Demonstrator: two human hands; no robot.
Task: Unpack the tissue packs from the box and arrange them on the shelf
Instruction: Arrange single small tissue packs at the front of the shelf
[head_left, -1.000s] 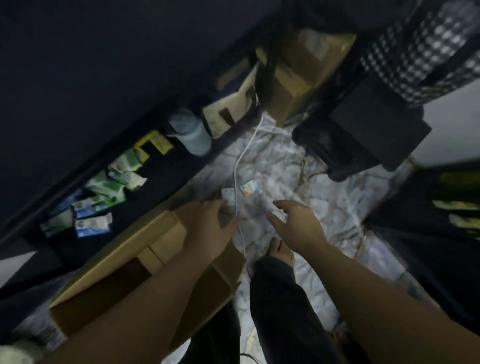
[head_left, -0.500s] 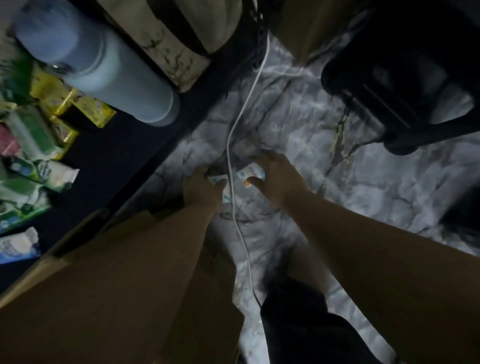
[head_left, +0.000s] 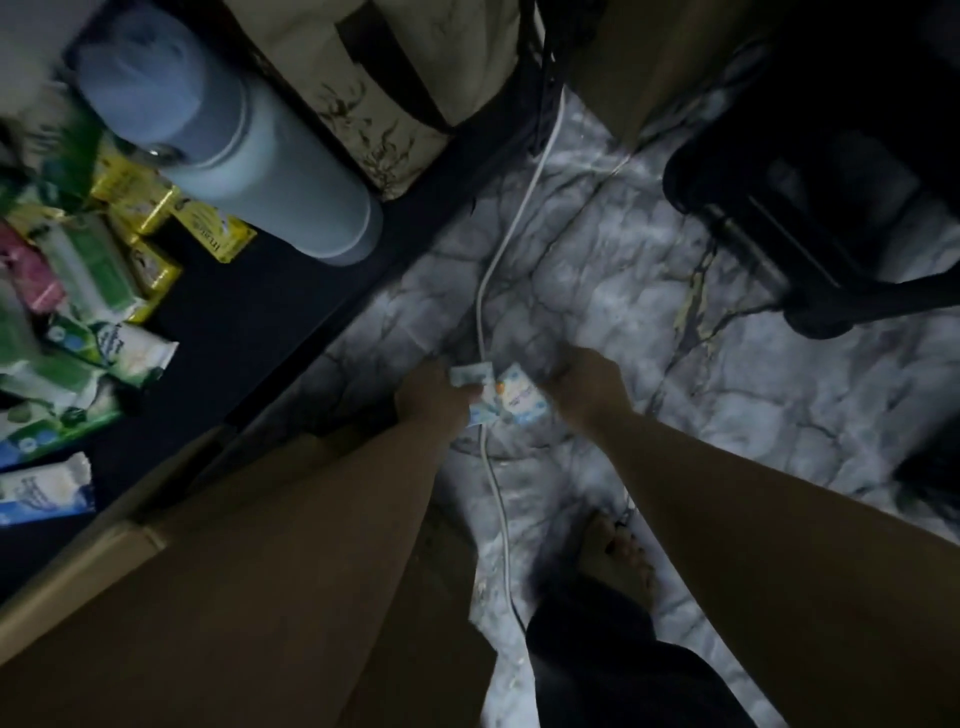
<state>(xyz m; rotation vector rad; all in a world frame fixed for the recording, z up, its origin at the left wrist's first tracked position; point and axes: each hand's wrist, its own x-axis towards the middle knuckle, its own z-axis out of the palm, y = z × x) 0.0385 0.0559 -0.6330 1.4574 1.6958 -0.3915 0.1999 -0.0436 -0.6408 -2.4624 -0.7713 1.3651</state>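
Two small tissue packs lie on the marble floor on either side of a white cable. My left hand (head_left: 428, 397) grips the left tissue pack (head_left: 475, 387). My right hand (head_left: 589, 387) grips the right tissue pack (head_left: 522, 397), white with a blue and orange print. The open cardboard box (head_left: 78, 566) sits at the lower left, partly under my left forearm. Several tissue packs (head_left: 104, 343) in green, yellow, pink and blue lie on the dark shelf (head_left: 249, 312) at the left.
A pale blue bottle (head_left: 249, 150) lies on the shelf beside a cream bag (head_left: 363, 78). The white cable (head_left: 498, 270) runs across the floor between my hands. A black stool (head_left: 810, 208) stands at the right, a brown box (head_left: 649, 57) at the top, my bare foot (head_left: 613, 556) below.
Both hands reached down from above the box to the floor and closed on the two packs. The right hand has since shifted right, uncovering its pack.
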